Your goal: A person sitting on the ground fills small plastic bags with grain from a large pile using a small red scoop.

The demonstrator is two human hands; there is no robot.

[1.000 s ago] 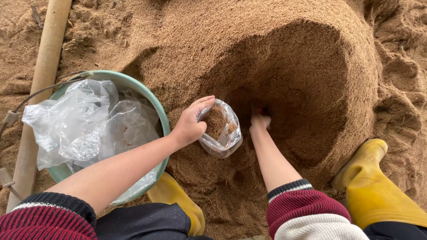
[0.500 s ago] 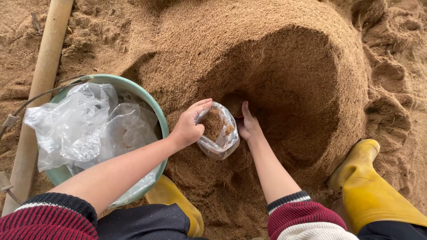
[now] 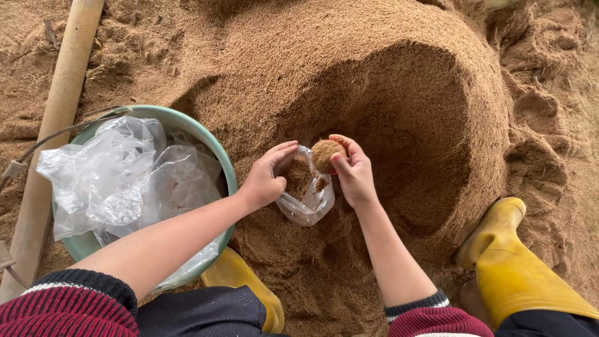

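Note:
My left hand (image 3: pixel 267 178) grips the rim of a small clear plastic bag (image 3: pixel 310 203) that is partly filled with brown sawdust-like material. Cupped in my right hand (image 3: pixel 354 175) is a heap of the same brown material (image 3: pixel 325 153), held right over the bag's open mouth. Both hands are in front of a scooped-out hollow (image 3: pixel 399 131) in a big mound of the brown material.
A green bucket (image 3: pixel 215 146) stuffed with crumpled clear plastic bags (image 3: pixel 118 181) stands to the left. A pale pole (image 3: pixel 59 118) lies along the far left. My yellow rubber boots (image 3: pixel 518 268) stand at the bottom right and bottom middle.
My right hand has come out of the hollow with a handful of brown material and now holds it over the bag. My left hand keeps the bag where it was.

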